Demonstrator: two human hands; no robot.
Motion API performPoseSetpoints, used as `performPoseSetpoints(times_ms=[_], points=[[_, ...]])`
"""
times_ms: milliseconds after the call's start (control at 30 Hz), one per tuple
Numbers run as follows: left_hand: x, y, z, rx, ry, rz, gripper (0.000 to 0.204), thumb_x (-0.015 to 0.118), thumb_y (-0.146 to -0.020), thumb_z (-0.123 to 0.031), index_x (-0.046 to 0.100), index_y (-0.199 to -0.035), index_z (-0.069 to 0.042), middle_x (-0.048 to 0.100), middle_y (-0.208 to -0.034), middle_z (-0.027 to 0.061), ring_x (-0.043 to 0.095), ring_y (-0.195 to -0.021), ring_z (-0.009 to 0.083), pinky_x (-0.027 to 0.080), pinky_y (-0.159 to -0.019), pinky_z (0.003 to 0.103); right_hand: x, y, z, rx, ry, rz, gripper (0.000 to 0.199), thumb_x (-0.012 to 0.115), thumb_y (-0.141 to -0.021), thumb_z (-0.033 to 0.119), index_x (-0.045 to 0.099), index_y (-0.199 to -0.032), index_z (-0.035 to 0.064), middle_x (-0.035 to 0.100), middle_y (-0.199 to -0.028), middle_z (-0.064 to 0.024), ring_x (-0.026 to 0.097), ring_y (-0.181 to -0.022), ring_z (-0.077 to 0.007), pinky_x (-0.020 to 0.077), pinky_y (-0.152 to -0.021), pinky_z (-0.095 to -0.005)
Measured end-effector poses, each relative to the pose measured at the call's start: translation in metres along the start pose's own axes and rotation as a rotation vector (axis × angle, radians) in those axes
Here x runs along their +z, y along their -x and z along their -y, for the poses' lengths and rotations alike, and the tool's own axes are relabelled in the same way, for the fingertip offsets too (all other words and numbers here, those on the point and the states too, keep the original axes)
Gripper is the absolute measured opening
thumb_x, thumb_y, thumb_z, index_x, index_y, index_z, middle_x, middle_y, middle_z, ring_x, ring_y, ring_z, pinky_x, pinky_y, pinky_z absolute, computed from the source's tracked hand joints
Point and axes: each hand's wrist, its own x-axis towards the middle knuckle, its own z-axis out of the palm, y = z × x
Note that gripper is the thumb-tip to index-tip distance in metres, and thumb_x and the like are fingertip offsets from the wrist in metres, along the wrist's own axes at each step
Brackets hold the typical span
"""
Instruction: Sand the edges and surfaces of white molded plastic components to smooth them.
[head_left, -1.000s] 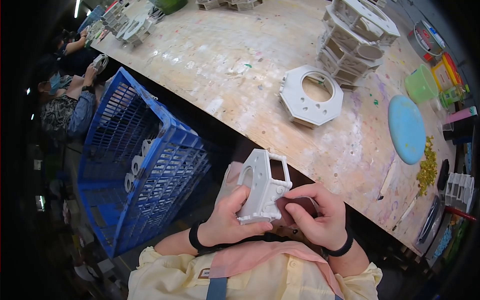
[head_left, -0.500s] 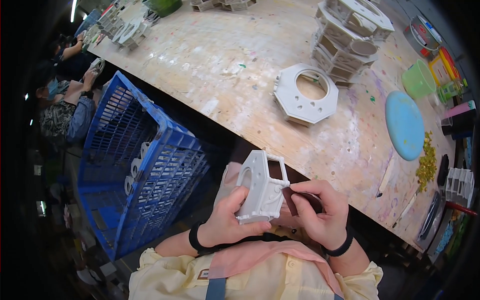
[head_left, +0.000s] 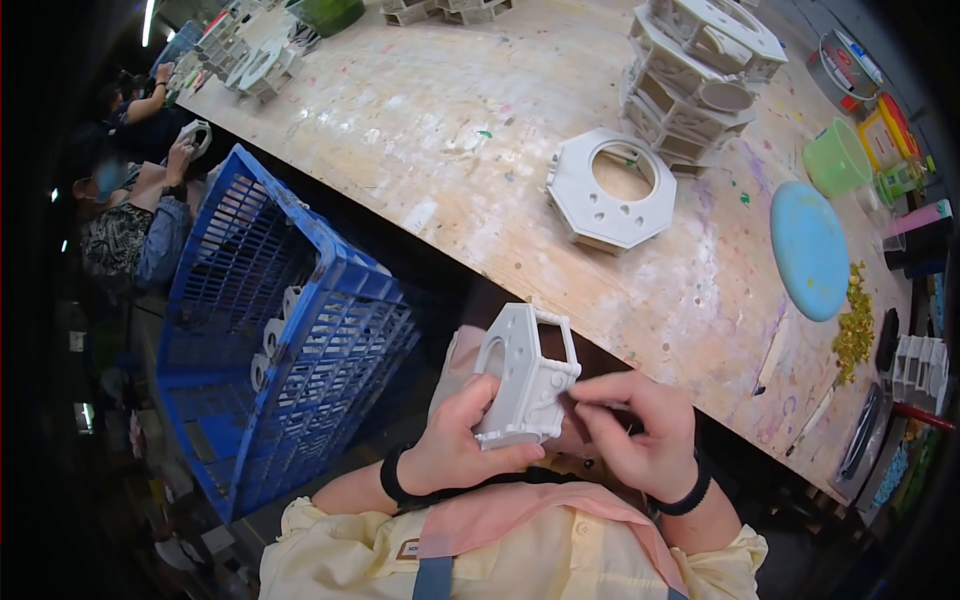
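Half a second ago the thin, flexible dark-brown sheet point(head_left: 573, 415) bowed out plainly beside the right thumb; now the right hand point(head_left: 645, 435) has shifted slightly toward the work and only a bit of the sheet shows at the fingertips. Thumb and forefinger look pinched on it, though most is hidden. From where I stand, the greyish-white, moulded octagonal frame point(head_left: 520, 375), with a big round hole and scrolled sides, is tilted up on edge above the person's lap, just off the table's near edge. The left hand point(head_left: 450, 440) grasps it from its eight o'clock side, thumb at the hole. The right fingertips are at its four o'clock, right by the scrollwork; I can't tell whether they touch it.

Taking that frame as the clock's centre, a second greyish-white octagonal frame point(head_left: 615, 222) lies flat at one o'clock on the paint-stained wooden table point(head_left: 440, 150), a tall stack of similar frames point(head_left: 690, 120) just behind it. Toward two are a light-blue oval disc point(head_left: 808, 250) and a translucent green cup point(head_left: 838, 160). A blue plastic lattice crate point(head_left: 345, 275) stands toward nine, holding white pieces point(head_left: 271, 338); beyond it, at ten, a masked co-worker point(head_left: 155, 235) holds a pale frame point(head_left: 197, 138).
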Motion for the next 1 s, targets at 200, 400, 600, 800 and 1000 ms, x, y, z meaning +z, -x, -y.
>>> performPoseSetpoints(times_ms=[200, 400, 600, 800, 1000], points=[[-0.0005, -0.0018, 0.0020, 0.050, -0.054, 0.009, 0.046, 0.078, -0.069, -0.027, 0.053, -0.096, 0.000, 0.059, -0.085, 0.0077, 0.056, -0.074, 0.0111, 0.045, -0.064, 0.025, -0.0019, 0.0003, -0.0015, -0.021, -0.043, 0.076, 0.016, 0.061, -0.074, -0.004, 0.061, -0.089, 0.0014, 0.063, -0.072, -0.0113, 0.064, -0.061, -0.0198, 0.0488, -0.054, -0.0267], [0.0009, -0.0013, 0.0009, 0.011, -0.032, -0.011, 0.045, 0.079, -0.068, -0.027, 0.053, -0.093, 0.000, 0.058, -0.084, 0.0081, 0.055, -0.074, 0.0119, 0.044, -0.064, 0.026, -0.0018, 0.0017, -0.0022, -0.059, -0.001, 0.069, 0.016, 0.061, -0.074, -0.004, 0.061, -0.089, 0.0005, 0.064, -0.075, -0.0120, 0.064, -0.061, -0.0203, 0.0491, -0.054, -0.0266], [-0.0002, -0.0036, 0.0028, 0.090, -0.171, -0.011, 0.045, 0.079, -0.067, -0.027, 0.054, -0.092, 0.000, 0.056, -0.081, 0.0086, 0.054, -0.072, 0.0150, 0.043, -0.063, 0.027, -0.0034, 0.0011, -0.0009, 0.008, 0.031, 0.051, 0.014, 0.062, -0.076, -0.003, 0.061, -0.089, 0.0006, 0.064, -0.075, -0.0122, 0.063, -0.060, -0.0203, 0.0485, -0.053, -0.0258], [0.0012, -0.0015, 0.0050, 0.019, -0.138, -0.025, 0.045, 0.080, -0.065, -0.028, 0.054, -0.090, -0.001, 0.056, -0.081, 0.0093, 0.053, -0.071, 0.0170, 0.042, -0.062, 0.028, -0.0016, -0.0002, -0.0026, -0.045, 0.079, 0.014, 0.014, 0.061, -0.075, -0.003, 0.061, -0.089, 0.0004, 0.064, -0.072, -0.0115, 0.065, -0.062, -0.0204, 0.0496, -0.054, -0.0263], [-0.0007, -0.0032, 0.0023, 0.015, -0.234, -0.003, 0.045, 0.079, -0.066, -0.026, 0.053, -0.092, 0.000, 0.057, -0.083, 0.0083, 0.054, -0.071, 0.0140, 0.043, -0.062, 0.026, -0.0019, -0.0005, -0.0070, -0.144, 0.129, 0.003, 0.015, 0.062, -0.073, -0.004, 0.062, -0.087, 0.0022, 0.063, -0.075, -0.0116, 0.063, -0.060, -0.0235, 0.0487, -0.053, -0.0271]])
